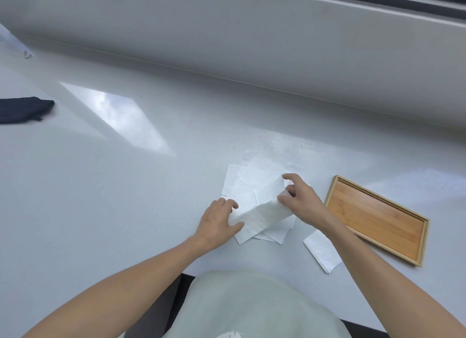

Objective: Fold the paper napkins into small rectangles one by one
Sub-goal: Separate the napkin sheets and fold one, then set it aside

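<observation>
- Two bare hands work over a loose pile of white napkins (254,176) on a pale grey counter (126,186), near its front edge.
- Top napkin (262,211) is partly folded — a long band of it is lifted and doubled over, running from one hand to the other, its lower edge resting on the sheets beneath.
- Left hand (218,221) lies on the band's left end, fingers together and curled onto the paper, thumb below; it presses the paper flat more than it pinches it.
- Right hand (300,199) holds the band's right end, thumb and curled fingers closed on the raised fold, index finger stretched out above it over the pile.
- Under them the pile is fanned out unevenly (corners stick out at the far side, the left and the near side), so the count of sheets cannot be told.
- One folded napkin (321,253) — a narrow rectangle — lies apart from the pile, to its right and nearer the counter's front edge, partly crossed by the right forearm.
- Wooden tray (378,216) sits just beyond the right wrist, tilted to the counter's edge, close to the folded napkin; whether they touch cannot be told.
- Dark cloth (22,109) lies far off at the left edge of the view.
</observation>
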